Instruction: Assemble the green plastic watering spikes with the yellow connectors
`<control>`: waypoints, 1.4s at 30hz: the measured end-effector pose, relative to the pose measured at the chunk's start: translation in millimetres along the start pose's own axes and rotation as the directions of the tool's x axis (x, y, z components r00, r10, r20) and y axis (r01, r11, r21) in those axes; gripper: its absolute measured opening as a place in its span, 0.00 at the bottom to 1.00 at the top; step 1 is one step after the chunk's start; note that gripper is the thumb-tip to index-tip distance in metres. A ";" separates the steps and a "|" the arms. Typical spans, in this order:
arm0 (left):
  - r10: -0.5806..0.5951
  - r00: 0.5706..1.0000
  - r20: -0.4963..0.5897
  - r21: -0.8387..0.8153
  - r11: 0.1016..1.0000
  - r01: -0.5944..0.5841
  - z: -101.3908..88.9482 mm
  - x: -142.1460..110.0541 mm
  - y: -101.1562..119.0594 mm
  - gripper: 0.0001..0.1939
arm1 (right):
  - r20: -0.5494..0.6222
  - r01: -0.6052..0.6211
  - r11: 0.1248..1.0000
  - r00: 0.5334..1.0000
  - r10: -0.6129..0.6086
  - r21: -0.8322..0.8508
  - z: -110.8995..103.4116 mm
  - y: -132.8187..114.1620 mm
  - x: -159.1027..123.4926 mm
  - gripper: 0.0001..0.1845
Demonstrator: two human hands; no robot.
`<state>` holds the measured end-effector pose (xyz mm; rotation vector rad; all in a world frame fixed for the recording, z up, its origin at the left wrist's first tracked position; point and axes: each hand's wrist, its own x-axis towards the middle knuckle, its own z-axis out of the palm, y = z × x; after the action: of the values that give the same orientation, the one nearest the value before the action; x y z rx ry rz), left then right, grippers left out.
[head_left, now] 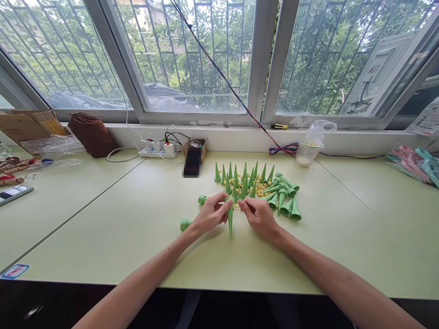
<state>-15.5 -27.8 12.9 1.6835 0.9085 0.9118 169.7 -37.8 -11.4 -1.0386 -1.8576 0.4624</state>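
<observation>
Behind the hands: rows of standing green cones [244, 185] rise just beyond the fingers, with yellow pieces [262, 188] scattered among them.
Right of the rows: a heap of lying green cones [283, 196] crowds the far side of the right hand.
Left side: two capped green pieces [184, 224] lie near the left hand and wrist, one behind the other.
Back of the bench: a power strip [157, 151], a small box [203, 148], and a cup in a plastic bag [307, 155] stand along the sill.
Edges and room: the bench [219, 267] stretches from the held cone to its front edge, and widely to either side.
Left hand [211, 212]: grips the held cone [230, 224] by its wide end, tip towards the front edge.
Right hand [259, 217]: just beside that cone, fingertips drawn together; cannot tell whether they pinch anything.
</observation>
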 end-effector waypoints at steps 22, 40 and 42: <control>0.004 1.000 -0.019 0.012 1.000 -0.003 2.0 0.2 2.7 0.18 | 0.021 -0.035 0.993 0.999 0.033 0.111 -2.5 -6.2 -0.1 0.13; 0.016 0.998 0.057 -0.003 1.000 -0.016 0.2 -1.1 -4.2 0.15 | 0.019 -0.069 0.991 0.998 0.067 0.117 -1.1 -1.9 -1.0 0.12; 0.018 0.999 0.042 -0.023 1.000 -0.017 -0.9 -0.1 -2.6 0.15 | 0.013 -0.057 0.991 0.998 0.055 0.121 -1.8 -4.1 -0.4 0.10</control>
<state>-16.8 -26.9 10.6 1.6875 0.8533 0.8914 169.4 -40.7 -8.0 -1.0098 -1.7892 0.6069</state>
